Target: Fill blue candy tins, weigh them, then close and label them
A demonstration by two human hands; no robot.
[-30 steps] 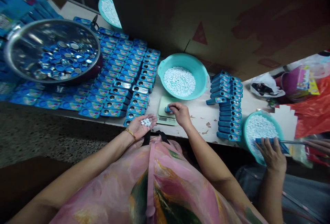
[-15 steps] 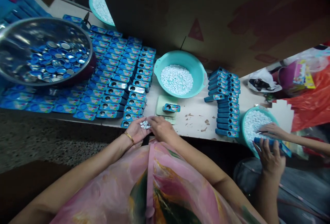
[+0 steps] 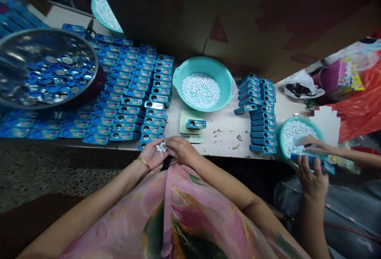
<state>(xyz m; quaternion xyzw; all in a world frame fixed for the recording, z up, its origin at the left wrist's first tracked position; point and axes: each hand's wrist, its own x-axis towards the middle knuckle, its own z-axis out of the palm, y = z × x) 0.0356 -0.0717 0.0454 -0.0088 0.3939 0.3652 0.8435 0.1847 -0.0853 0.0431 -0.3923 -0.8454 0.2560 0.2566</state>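
Note:
A small heap of white tablets (image 3: 161, 147) lies in the cupped palm of my left hand (image 3: 152, 156), which wears a gold bracelet. My right hand (image 3: 182, 150) is closed beside that heap, its bent fingertips at the tablets; whether it pinches any is hidden. Just beyond my hands, a blue tin (image 3: 196, 124) rests on a pale green scale (image 3: 183, 120). Behind the scale stands a turquoise basin (image 3: 222, 102) with a layer of the same tablets in it.
Rows of blue tins (image 3: 131, 110) cover the table's left side, beside a metal bowl (image 3: 97, 64) of round lids. More tins (image 3: 263, 128) stand at right. A cardboard box (image 3: 190, 8) forms the back. A co-worker's hands (image 3: 312, 179) handle a tin over another tablet basin (image 3: 320, 130).
My hands have shifted slightly left in view, still together over the tablets. The whole view has moved a little. The co-worker's hands stay at the right basin.

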